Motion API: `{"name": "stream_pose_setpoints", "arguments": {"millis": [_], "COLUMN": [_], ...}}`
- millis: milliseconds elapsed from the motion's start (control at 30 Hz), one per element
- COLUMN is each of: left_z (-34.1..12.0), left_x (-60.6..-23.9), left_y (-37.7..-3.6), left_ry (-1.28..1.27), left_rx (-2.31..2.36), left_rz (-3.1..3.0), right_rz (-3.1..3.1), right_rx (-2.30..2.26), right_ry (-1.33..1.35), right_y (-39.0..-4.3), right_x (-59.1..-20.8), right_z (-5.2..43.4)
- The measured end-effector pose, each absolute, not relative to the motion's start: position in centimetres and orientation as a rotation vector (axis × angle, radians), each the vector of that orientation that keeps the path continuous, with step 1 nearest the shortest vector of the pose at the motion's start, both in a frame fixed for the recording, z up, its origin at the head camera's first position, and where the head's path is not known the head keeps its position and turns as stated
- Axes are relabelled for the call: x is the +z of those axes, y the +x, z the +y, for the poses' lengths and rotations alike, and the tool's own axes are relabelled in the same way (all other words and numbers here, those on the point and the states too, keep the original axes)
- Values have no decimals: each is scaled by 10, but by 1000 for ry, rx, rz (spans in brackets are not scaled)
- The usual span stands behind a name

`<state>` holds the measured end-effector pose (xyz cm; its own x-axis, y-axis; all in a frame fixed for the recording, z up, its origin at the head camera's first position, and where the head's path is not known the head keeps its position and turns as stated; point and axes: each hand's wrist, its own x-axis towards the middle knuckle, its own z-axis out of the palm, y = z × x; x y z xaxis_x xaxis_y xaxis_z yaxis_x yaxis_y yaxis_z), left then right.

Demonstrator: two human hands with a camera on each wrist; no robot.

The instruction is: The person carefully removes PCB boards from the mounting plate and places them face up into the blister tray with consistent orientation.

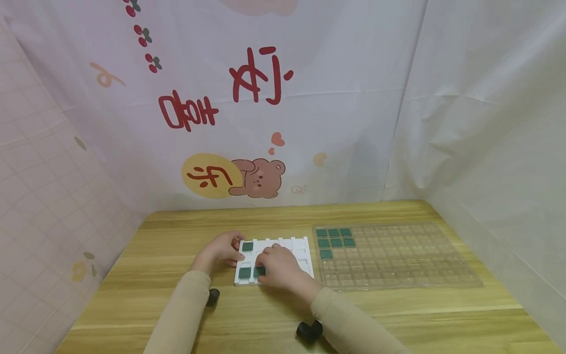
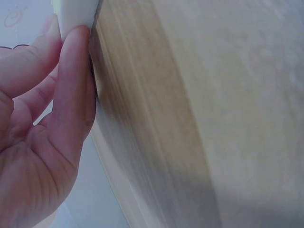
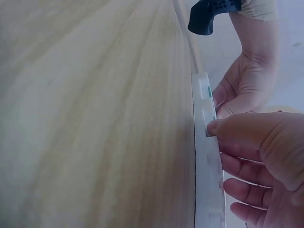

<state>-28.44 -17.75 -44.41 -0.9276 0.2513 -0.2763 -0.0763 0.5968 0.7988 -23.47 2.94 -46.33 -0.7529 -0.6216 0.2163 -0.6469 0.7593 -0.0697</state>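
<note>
A white slotted tray [image 1: 297, 245] lies on the wooden table [image 1: 168, 295]. My left hand [image 1: 220, 250] grips its left edge; in the left wrist view the fingers [image 2: 71, 95] pinch the tray's corner [image 2: 76, 12]. My right hand [image 1: 280, 268] lies over the tray's near left part, its fingertips pinching a green square chip [image 1: 259, 271] in a slot. Two more green chips [image 1: 247, 246] sit in slots on the left side. In the right wrist view the tray [image 3: 207, 190] shows edge-on, with my right hand's fingertip [image 3: 213, 127] on it and my left hand [image 3: 242, 85] behind.
A clear plastic grid tray [image 1: 398, 260] lies right of the white one, with several green chips [image 1: 334, 237] in its far left cells. Printed cloth walls close in the back and sides. Black wrist mounts [image 1: 309, 330] sit under both forearms.
</note>
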Motion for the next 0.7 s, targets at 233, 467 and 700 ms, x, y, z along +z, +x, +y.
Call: {"name": "stream_pose_setpoints", "arguments": {"millis": [233, 467, 700], "left_z": [-177, -177, -177], "left_x": [-445, -444, -443], "left_y": [-286, -286, -285], "left_ry": [137, 136, 129], "left_rx": [1252, 1263, 1253], "left_rz": [2472, 2462, 2457], "right_rz": [-2758, -2759, -2735], "right_rx": [207, 214, 191], "right_ry": [1021, 1025, 1053], "right_y": [-236, -238, -240], "right_x": [-464, -465, -466], "right_z": [30, 29, 29]}}
